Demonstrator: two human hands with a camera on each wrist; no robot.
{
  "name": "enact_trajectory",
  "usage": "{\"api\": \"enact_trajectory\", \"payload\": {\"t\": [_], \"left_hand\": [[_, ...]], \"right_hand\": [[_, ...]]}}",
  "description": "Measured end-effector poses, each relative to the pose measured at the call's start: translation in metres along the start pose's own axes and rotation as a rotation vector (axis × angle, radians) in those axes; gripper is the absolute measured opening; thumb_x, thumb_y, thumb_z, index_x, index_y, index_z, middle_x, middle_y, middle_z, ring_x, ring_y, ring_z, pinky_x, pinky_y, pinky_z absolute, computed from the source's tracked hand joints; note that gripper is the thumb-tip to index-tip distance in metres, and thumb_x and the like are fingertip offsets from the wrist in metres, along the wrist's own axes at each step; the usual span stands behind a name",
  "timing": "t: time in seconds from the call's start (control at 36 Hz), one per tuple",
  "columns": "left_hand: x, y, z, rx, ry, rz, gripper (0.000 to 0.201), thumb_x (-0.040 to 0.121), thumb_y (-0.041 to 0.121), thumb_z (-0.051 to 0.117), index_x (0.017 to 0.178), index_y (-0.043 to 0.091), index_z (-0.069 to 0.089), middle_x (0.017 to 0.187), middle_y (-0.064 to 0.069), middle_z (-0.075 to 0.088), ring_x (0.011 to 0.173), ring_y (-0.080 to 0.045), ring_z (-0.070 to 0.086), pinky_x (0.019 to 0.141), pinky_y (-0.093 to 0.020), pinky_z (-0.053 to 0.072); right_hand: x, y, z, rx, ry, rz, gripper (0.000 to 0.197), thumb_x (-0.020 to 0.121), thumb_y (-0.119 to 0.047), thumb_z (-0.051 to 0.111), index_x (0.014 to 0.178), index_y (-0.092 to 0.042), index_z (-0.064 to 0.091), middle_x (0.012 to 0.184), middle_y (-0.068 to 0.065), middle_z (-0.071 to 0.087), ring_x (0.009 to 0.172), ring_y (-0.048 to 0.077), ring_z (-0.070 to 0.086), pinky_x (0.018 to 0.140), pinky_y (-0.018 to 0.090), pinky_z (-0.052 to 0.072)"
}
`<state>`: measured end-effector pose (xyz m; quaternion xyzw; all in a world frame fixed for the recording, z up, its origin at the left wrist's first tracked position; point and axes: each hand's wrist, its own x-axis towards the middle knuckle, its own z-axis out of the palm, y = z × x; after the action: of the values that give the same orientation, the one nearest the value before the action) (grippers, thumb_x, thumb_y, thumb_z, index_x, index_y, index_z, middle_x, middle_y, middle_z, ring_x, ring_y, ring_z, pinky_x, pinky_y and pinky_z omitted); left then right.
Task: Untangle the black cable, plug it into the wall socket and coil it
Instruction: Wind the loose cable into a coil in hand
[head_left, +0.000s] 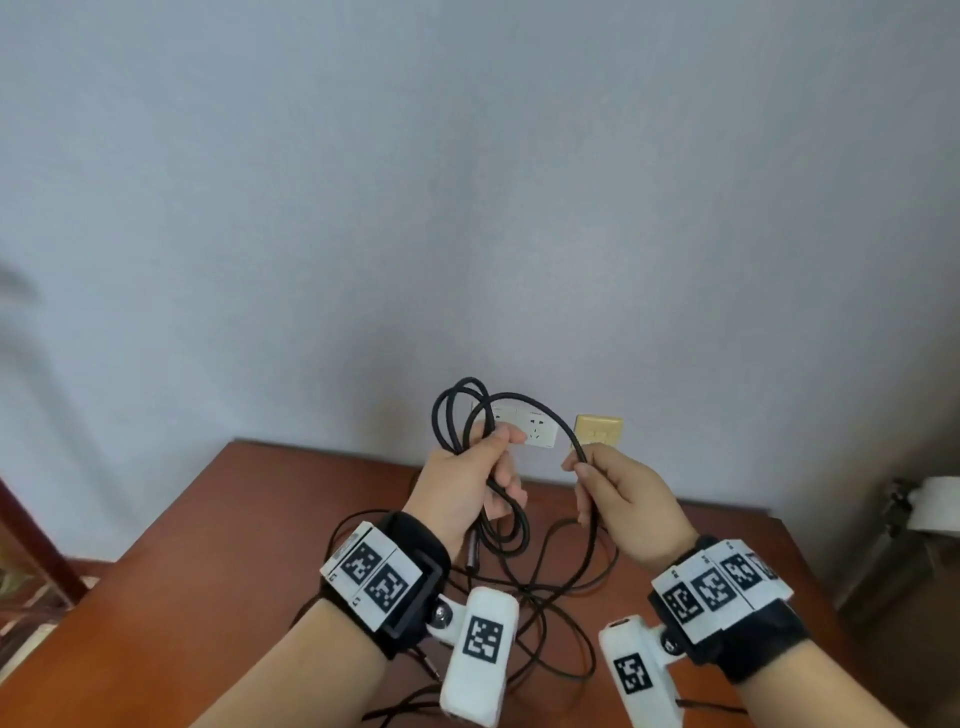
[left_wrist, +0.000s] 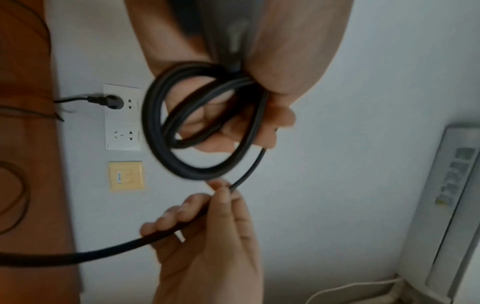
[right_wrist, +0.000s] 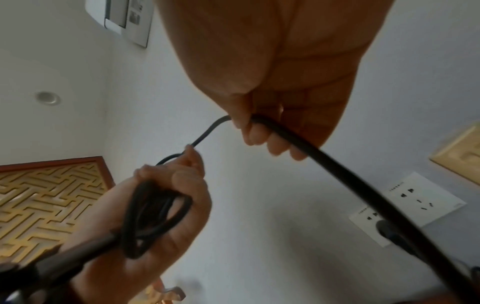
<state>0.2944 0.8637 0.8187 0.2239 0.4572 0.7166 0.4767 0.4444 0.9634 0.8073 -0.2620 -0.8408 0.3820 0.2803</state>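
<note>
Black cable (head_left: 540, 410) arcs from coils clasped in the left hand (head_left: 467, 478) rightward into the right hand (head_left: 618, 493), whose grip pinches the free run.

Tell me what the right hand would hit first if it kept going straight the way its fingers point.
Probably the wall, near the yellow plate. The right hand, pinching the black cable, points forward and slightly left at it, with nothing visible between. Depth is unclear, so the white wall socket is possible.
</note>
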Motion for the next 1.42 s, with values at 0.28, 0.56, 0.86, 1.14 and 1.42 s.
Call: {"api": "enact_trajectory", "payload": {"t": [0.28, 0.56, 0.86, 1.14, 1.42], "left_hand": [[0.004, -0.013, 0.003, 0.195, -0.077, -0.039, 0.017, 0.093, 0.018, 0.061, 0.110, 0.017, 0.063, 0.050, -0.002, 0.051, 0.050, -0.020, 0.059, 0.069, -0.038, 0.041], [0.004, -0.014, 0.011, 0.185, 0.000, 0.033, 0.025, 0.097, 0.022, 0.055, 0.115, 0.032, 0.069, 0.071, -0.003, 0.055, 0.055, -0.011, 0.055, 0.063, -0.034, 0.041], [0.000, -0.008, 0.017, 0.114, 0.024, 0.012, 0.023, 0.097, 0.018, 0.051, 0.111, 0.014, 0.069, 0.095, 0.005, 0.068, 0.088, -0.007, 0.059, 0.064, -0.014, 0.044], [0.004, -0.009, 0.012, -0.144, 0.066, 0.010, 0.026, 0.102, 0.020, 0.042, 0.102, 0.008, 0.066, 0.109, -0.012, 0.072, 0.113, -0.024, 0.063, 0.094, -0.038, 0.051], [0.006, 0.005, 0.007, -0.280, 0.198, 0.154, 0.021, 0.101, 0.015, 0.043, 0.096, 0.013, 0.063, 0.057, 0.004, 0.051, 0.043, -0.010, 0.040, 0.051, -0.025, 0.045]], "right_hand": [[0.009, -0.019, 0.011, -0.247, -0.192, -0.238, 0.038, 0.092, -0.004, 0.038, 0.124, -0.017, 0.054, 0.089, -0.026, 0.054, 0.084, -0.013, 0.050, 0.084, 0.012, 0.038], [0.009, -0.019, 0.016, -0.338, -0.116, -0.263, 0.036, 0.090, -0.002, 0.044, 0.120, -0.018, 0.055, 0.084, -0.008, 0.064, 0.073, 0.005, 0.054, 0.067, 0.008, 0.038], [0.013, -0.014, 0.015, -0.214, -0.039, -0.308, 0.022, 0.085, -0.001, 0.053, 0.098, -0.013, 0.066, 0.097, -0.005, 0.063, 0.089, 0.001, 0.055, 0.081, 0.015, 0.043], [0.008, -0.012, 0.018, 0.084, -0.174, -0.153, 0.029, 0.090, 0.007, 0.048, 0.103, -0.012, 0.064, 0.087, -0.015, 0.059, 0.081, -0.007, 0.056, 0.078, 0.009, 0.041], [0.001, 0.004, 0.027, 0.287, -0.311, -0.029, 0.022, 0.092, -0.026, 0.044, 0.082, -0.013, 0.058, 0.061, 0.001, 0.056, 0.054, 0.014, 0.049, 0.059, 0.025, 0.043]]}}
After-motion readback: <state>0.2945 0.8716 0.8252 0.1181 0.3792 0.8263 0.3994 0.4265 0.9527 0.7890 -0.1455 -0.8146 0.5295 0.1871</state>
